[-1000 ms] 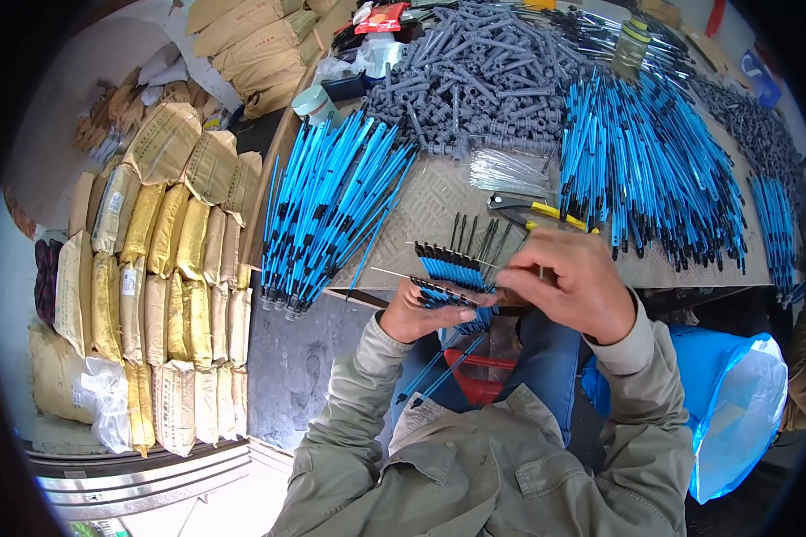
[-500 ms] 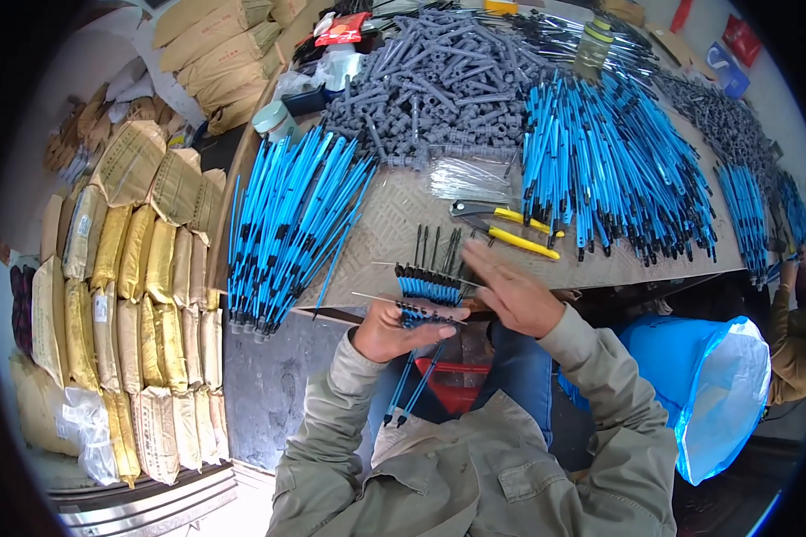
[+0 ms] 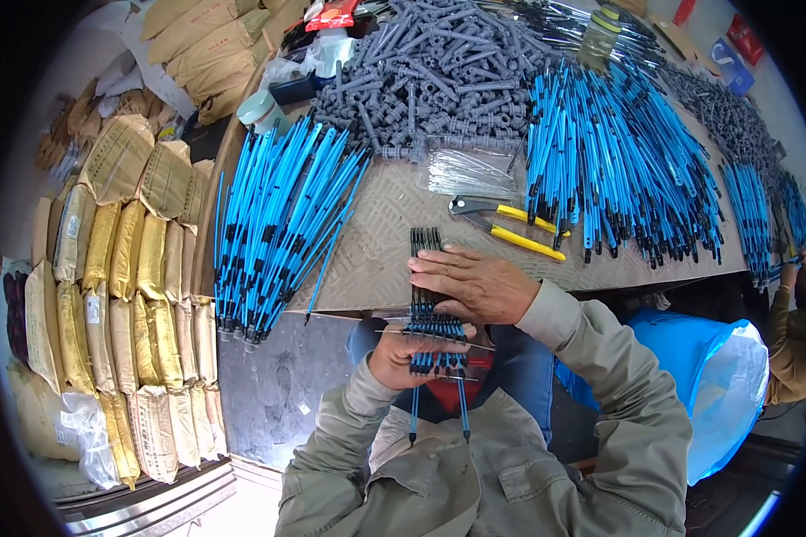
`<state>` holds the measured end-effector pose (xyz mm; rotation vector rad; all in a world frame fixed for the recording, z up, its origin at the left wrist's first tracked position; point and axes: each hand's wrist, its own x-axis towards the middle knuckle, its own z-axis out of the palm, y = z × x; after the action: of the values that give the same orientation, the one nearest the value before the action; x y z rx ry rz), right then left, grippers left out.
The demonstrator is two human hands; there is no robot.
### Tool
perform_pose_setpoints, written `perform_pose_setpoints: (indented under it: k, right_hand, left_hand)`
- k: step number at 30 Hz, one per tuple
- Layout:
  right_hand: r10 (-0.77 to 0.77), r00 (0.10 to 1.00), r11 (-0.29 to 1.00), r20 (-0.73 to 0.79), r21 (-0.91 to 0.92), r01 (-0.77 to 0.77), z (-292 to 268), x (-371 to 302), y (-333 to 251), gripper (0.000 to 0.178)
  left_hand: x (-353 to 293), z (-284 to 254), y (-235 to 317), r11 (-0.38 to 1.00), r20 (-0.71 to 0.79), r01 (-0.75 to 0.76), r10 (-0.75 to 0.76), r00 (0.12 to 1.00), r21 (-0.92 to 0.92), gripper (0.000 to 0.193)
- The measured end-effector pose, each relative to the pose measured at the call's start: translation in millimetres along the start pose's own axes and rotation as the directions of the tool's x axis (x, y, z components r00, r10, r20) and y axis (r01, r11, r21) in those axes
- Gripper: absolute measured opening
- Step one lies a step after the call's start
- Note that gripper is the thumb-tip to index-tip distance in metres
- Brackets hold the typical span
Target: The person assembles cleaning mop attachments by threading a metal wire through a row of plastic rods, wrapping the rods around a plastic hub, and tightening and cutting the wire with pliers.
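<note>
My left hand [image 3: 390,360] is closed around the lower middle of a flat row of slim blue-and-black rods [image 3: 437,365], held over my lap at the bench edge. Thin metal wires [image 3: 390,332] run crosswise through the row. Two of the rods hang lower than the others, toward my jacket. My right hand [image 3: 488,288] lies flat across the black upper ends of the row, fingers stretched out and touching them; its thumb side is partly hidden against the rods. Beyond it, pliers [image 3: 510,225] with yellow handles rest on the bench, beside a clear tray of thin white pins [image 3: 471,170].
Blue rods [image 3: 282,215] are heaped on the bench's left, and a bigger blue heap [image 3: 618,161] is on the right. Grey plastic tubes [image 3: 439,67] pile up behind. A blue sack [image 3: 716,403] stands at right, near another person's arm [image 3: 786,286]. Stacked packages [image 3: 130,286] are at left.
My right hand has come left and down onto the rods' black ends. The row has straightened upright, and its rods now lie closer together.
</note>
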<state>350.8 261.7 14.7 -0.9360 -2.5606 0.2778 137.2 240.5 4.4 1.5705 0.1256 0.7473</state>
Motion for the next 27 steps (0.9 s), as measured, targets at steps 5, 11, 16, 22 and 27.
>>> perform_pose_setpoints:
  k: [5, 11, 16, 22, 27]
  right_hand:
    - [0.006, 1.000, 1.000, 0.002, -0.024, -0.006, -1, 2, 1, 0.049]
    - [0.017, 0.999, 1.000, 0.029, 0.025, -0.017, 5, 5, 3, 0.051]
    - [0.029, 1.000, 0.999, -0.004, 0.023, -0.029, 11, 6, 0, 0.052]
    - [0.040, 0.999, 0.999, 0.000, -0.021, -0.040, 7, 5, -10, 0.056]
    - [0.012, 0.999, 1.000, -0.045, -0.021, -0.013, 10, -5, -16, 0.056]
  left_hand:
    - [-11, -4, -12, 0.955, 0.027, 0.262, -0.261, 0.965, -0.137, 0.051]
    - [-14, -9, -11, 0.909, 0.065, 0.382, -0.376, 0.924, -0.167, 0.056]
    - [-20, -2, -11, 0.893, -0.074, 0.293, -0.336, 0.939, -0.341, 0.050]
    - [-22, 6, -15, 0.992, -0.112, -0.033, 0.019, 0.993, -0.121, 0.040]
    - [-18, 11, -2, 0.997, -0.024, 0.019, -0.017, 1.000, 0.073, 0.042]
